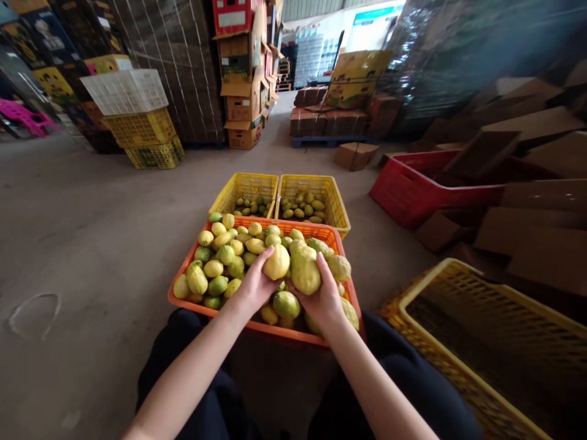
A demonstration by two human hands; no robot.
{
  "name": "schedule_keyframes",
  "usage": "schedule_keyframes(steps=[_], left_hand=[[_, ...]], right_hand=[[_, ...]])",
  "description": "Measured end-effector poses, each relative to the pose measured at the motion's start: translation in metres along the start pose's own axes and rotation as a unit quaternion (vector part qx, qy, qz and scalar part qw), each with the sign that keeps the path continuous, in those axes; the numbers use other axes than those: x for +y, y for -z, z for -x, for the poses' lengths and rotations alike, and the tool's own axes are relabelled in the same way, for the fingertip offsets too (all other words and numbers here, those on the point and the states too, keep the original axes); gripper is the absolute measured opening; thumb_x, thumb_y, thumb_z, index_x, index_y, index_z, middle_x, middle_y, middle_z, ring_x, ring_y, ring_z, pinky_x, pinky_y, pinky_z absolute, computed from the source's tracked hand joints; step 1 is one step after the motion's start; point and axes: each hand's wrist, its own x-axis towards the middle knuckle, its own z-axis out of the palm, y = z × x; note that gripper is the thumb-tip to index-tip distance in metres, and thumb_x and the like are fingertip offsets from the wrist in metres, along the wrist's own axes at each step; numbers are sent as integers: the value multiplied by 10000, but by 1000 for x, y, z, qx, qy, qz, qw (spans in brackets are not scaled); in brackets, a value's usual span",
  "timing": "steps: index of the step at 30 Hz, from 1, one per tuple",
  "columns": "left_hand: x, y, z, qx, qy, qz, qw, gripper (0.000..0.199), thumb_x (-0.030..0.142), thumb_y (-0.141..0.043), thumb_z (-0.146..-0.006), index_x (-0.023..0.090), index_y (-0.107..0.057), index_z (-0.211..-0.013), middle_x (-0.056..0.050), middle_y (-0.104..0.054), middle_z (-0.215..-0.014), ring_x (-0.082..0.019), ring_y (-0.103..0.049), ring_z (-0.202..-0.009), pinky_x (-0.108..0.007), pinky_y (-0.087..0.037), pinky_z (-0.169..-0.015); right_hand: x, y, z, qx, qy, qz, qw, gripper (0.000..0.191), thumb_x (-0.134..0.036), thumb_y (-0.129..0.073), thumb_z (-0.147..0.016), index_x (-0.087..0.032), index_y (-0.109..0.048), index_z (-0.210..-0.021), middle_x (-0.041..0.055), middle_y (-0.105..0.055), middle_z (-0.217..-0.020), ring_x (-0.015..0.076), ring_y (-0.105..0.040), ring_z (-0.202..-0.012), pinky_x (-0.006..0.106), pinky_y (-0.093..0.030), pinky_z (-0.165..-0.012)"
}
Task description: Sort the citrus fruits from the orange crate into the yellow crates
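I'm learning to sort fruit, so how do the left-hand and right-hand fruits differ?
The left fruit looks smaller than the right fruit. The left fruit is mostly yellow; the right fruit looks greener. Both are held over the orange crate, one in the left hand, one in the right hand.

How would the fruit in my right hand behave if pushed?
The fruit in your right hand would probably roll unevenly, since it looks longer than wide. It seems fairly stiff: its sides look plump, with no visible sag.
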Motion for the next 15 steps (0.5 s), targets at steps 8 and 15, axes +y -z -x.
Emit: schedule_keyframes(steps=[8,15], left_hand=[[20,-5,6,30,19,24,999,243,325,-506,-990,144,-665,-1019,-113,-731,-868,-230,-713,-781,-334,-607,-679],[19,-8,6,49,30,1,998,287,424,-557,-994,164,-642,-906,-57,-685,-740,-159,-630,-601,-248,-545,-542]], right_hand=[[-7,8,-12,-3,-30,-34,999,322,-531,-720,-777,-287,-622,-963,17,-735,-816,249,-705,-764,365,-584,-618],[-15,0,2,28,-86,-101,991,247,-404,-714,-843,-247,-656,-1026,11,-748,-832,202,-703,-736,308,-568,-625]])
